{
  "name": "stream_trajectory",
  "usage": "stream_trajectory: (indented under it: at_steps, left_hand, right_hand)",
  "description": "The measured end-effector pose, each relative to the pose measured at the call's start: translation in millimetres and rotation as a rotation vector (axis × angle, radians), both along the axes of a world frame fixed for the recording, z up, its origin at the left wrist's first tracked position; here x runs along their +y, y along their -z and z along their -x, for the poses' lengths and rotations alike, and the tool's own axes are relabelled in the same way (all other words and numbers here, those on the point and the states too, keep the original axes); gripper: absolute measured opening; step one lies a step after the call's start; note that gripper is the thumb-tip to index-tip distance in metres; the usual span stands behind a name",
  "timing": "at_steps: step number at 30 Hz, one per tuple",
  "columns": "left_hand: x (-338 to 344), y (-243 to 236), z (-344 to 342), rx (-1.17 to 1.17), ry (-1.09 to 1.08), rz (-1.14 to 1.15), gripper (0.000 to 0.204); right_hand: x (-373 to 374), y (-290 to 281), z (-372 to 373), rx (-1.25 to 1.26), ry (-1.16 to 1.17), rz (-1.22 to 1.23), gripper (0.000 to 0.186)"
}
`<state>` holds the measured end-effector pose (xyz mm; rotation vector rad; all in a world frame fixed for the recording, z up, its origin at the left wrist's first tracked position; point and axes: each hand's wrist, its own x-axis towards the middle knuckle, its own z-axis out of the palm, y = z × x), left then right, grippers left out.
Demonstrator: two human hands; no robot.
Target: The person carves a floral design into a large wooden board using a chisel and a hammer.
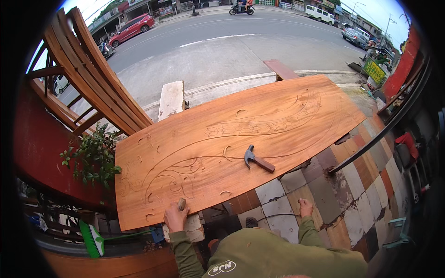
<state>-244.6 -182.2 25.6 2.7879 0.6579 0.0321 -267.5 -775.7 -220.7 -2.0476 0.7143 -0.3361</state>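
Note:
A wide wooden panel (273, 116) lies in front of me, with curling vine and leaf lines cut or drawn into it. At its near left edge my left hand (176, 217) is closed round a small wooden piece (181, 203), possibly a tool handle. My right hand (306, 208) is closed, held off the panel's near side above the tiled floor; what it holds, if anything, is too small to make out. A claw hammer (259, 160) with a brown handle rests on the panel, near its front edge, apart from both hands. Several curled wood shavings (225, 153) are scattered over the surface.
Pale supports (171, 99) stand under the panel. On the left are a leafy plant (95, 150), curved wooden slats (95, 69) and a green broom (92, 238). A dark metal bar (371, 141) slants across the right. Beyond lies a road (213, 51) with vehicles.

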Motion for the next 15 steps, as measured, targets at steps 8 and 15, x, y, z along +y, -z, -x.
stream_trajectory:
  at_steps: [8, 15]
  left_hand:
    - [3.2, 0.2, -13.7, 0.001, -0.107, 0.051, 0.069]
    - [7.1, -2.4, -16.7, 0.094, -0.105, 0.007, 0.046]
  right_hand:
    - [23.5, -172.7, -144.0, -0.305, 0.059, -0.368, 0.059]
    - [128.0, -222.4, -188.9, -0.481, -0.449, 0.192, 0.036]
